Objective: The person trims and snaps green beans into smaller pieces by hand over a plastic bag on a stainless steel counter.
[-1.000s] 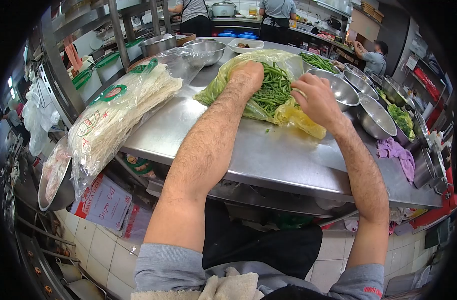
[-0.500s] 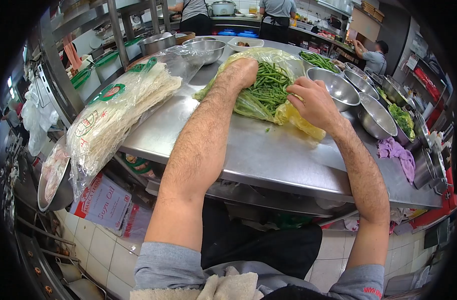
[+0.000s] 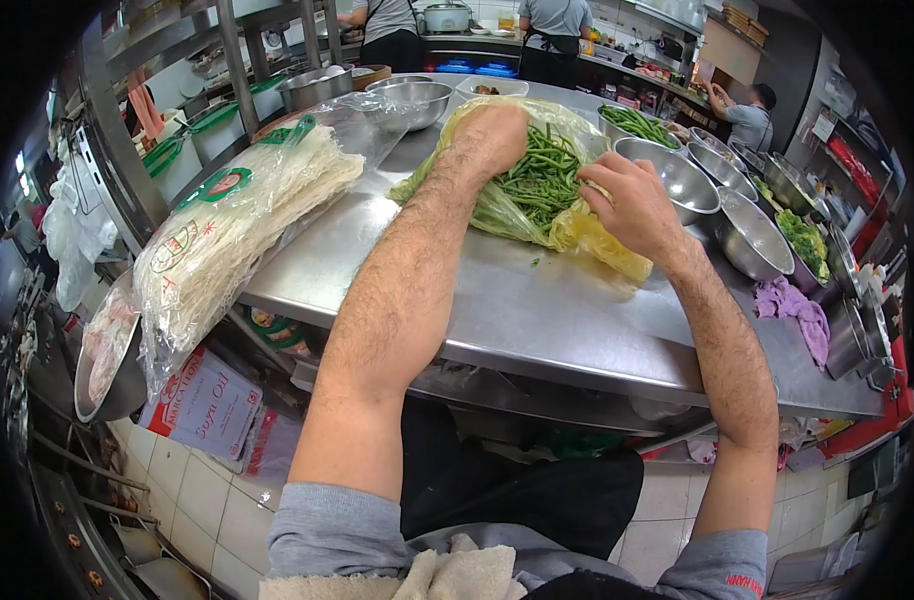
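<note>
1. Worktable (image 3: 557,320) in shiny stainless steel fills the middle, green specks lying just below the bag.
2. Green beans (image 3: 539,182) sit at one o'clock on it, inside an opened yellow plastic bag (image 3: 487,222).
3. Hands are apart: left hand (image 3: 495,138) curled over the beans' left side, fingertips hidden; right hand (image 3: 632,205) bent-fingered at the bag's right edge. I cannot tell whether either grips.
4. Clear-wrapped white noodles (image 3: 252,235) slant at ten o'clock; an oil box (image 3: 209,408) sits lower, at eight.
5. Steel bowls (image 3: 755,235) line up between two and three; a purple cloth (image 3: 795,312) lies at three.
6. Two people (image 3: 557,25) stand near twelve, another person (image 3: 749,122) at two; floor tiles (image 3: 662,500) show between four and five.
</note>
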The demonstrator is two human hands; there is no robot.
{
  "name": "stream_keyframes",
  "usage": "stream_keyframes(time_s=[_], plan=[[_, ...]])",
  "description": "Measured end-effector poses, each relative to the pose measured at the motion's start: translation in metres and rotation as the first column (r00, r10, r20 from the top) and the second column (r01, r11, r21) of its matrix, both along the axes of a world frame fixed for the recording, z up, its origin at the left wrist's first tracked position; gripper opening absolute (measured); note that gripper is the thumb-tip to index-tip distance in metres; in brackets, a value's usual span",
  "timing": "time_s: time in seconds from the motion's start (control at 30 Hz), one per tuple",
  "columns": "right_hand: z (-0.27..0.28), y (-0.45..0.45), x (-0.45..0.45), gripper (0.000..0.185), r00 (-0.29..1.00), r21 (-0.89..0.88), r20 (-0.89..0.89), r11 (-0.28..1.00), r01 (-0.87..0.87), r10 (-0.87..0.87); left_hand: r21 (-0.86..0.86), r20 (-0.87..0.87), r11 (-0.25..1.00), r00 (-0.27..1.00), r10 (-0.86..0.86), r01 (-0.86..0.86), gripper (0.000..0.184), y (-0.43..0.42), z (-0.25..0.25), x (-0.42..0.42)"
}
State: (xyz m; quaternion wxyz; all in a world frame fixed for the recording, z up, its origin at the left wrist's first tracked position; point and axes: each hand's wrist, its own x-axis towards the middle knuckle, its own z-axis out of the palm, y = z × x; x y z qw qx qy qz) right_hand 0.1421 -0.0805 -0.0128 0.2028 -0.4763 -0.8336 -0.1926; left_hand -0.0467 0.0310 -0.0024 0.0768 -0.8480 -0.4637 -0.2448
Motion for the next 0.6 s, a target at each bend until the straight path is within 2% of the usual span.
stream_keyframes(time_s=[0.03,0.07,0.1,0.13,0.17,0.23,0.3,0.37,0.4,0.47,0.5,0.57,0.6], plan=[[0.0,0.0,0.0,0.019,0.999,0.077,-0.031,0.997,-0.004,0.006,0.067,0.096,0.995,0.992,-0.085,0.079,0.02,-0.005,0.004,0.002],[0.0,0.001,0.001,0.02,0.998,0.153,-0.063,0.988,-0.005,0.015,0.066,0.095,0.994,0.992,-0.087,0.081,0.02,-0.011,0.008,0.007],[0.001,0.001,0.0,0.02,0.998,0.151,-0.065,0.989,-0.002,0.012,0.11,0.226,0.968,0.942,-0.246,0.226,0.019,-0.018,0.01,0.013],[0.003,0.002,-0.002,0.022,0.973,0.09,-0.23,0.996,-0.016,0.036,0.171,0.346,0.918,0.851,-0.395,0.357,0.018,-0.026,0.013,0.019],[0.004,0.003,-0.002,0.024,0.92,0.03,-0.388,0.999,-0.04,0.048,0.168,0.348,0.918,0.85,-0.396,0.359,0.018,-0.034,0.015,0.025],[0.002,0.009,0.002,0.026,0.897,0.024,-0.438,0.998,-0.06,0.065,0.15,0.456,0.85,0.728,-0.513,0.505,0.018,-0.045,0.017,0.035],[0.001,0.01,0.003,0.028,0.87,0.022,-0.486,0.996,-0.083,0.083,0.2,0.455,0.84,0.712,-0.535,0.504,0.02,-0.041,0.015,0.035],[0.006,0.006,0.001,0.025,0.844,-0.001,-0.537,1.0,-0.001,0.0,0.078,0.505,0.834,0.7,-0.506,0.547,0.029,-0.041,0.019,0.029],[0.007,0.008,0.002,0.025,0.844,0.002,-0.536,1.0,0.001,0.0,0.08,0.504,0.833,0.698,-0.508,0.548,0.029,-0.041,0.02,0.028],[0.005,0.013,0.007,0.02,0.828,0.149,-0.553,0.989,-0.016,0.097,0.044,0.454,0.831,0.73,-0.511,0.555,0.036,-0.036,0.017,0.028],[0.003,0.014,0.009,0.02,0.828,0.15,-0.552,0.989,-0.018,0.099,0.045,0.454,0.832,0.73,-0.511,0.554,0.036,-0.035,0.015,0.028],[0.002,0.014,0.012,0.016,0.953,0.265,-0.247,0.958,-0.108,0.176,0.026,0.434,0.823,0.735,-0.521,0.568,0.04,-0.037,0.013,0.03],[0.002,0.014,0.015,0.016,0.953,0.266,-0.247,0.958,-0.107,0.176,0.026,0.434,0.823,0.735,-0.521,0.568,0.04,-0.037,0.013,0.029]])
